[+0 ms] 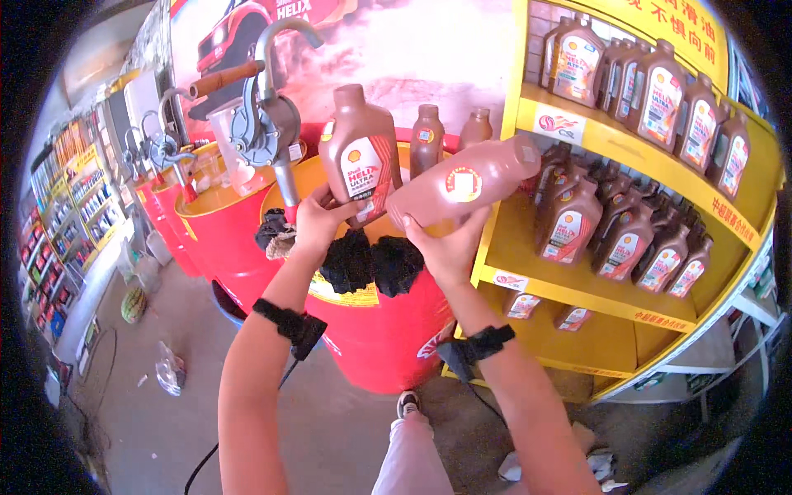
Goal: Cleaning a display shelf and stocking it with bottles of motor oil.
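Note:
My left hand is closed around the lower part of a large brown motor oil bottle, which is nearly upright with its label facing me. In my right hand is a second brown motor oil bottle, tilted almost onto its side with its neck to the right. A round yellow sticker shows on it. Both bottles are above a red drum with a yellow top. Black cloths hang over the drum's near rim, below my hands. Black straps with small boxes are around both wrists.
A metal hand-crank pump with a wooden handle rises from the drum's left side. Two more brown bottles stand behind. Yellow shelves full of bottles fill the right. More drums line the left; a watermelon and plastic bag lie on the floor.

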{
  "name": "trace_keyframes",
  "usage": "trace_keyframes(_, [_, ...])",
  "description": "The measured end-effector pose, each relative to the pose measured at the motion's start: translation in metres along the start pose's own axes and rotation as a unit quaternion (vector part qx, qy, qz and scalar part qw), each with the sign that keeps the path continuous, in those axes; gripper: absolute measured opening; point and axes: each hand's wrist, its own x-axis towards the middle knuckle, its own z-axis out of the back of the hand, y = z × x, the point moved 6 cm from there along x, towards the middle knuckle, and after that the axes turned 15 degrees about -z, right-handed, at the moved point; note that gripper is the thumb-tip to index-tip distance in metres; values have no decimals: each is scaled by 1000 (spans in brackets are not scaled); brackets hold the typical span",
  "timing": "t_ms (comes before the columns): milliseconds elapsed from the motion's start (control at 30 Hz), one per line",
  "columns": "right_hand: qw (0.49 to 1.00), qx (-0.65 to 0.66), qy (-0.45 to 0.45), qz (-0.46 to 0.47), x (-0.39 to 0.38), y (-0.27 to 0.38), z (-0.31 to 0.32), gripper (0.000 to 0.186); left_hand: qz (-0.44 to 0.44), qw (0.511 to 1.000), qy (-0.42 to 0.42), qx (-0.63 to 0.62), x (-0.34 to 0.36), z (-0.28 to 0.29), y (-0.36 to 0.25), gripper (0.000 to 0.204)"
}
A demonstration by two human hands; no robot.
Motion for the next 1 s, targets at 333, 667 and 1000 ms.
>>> trace_keyframes(333, [952, 17, 72, -297, -157, -54, 163, 102, -30, 998, 58, 4, -106, -61, -58, 41])
trace_keyframes(667, [892, -119, -212, -381, -275, -54, 374, 117, 125, 945, 293, -68, -293, -267, 17, 71])
trace_keyframes(1000, [829, -278, -401, -275, -222, -137, 506, 111, 98, 903, 398, -128, -324, -521, 176, 70])
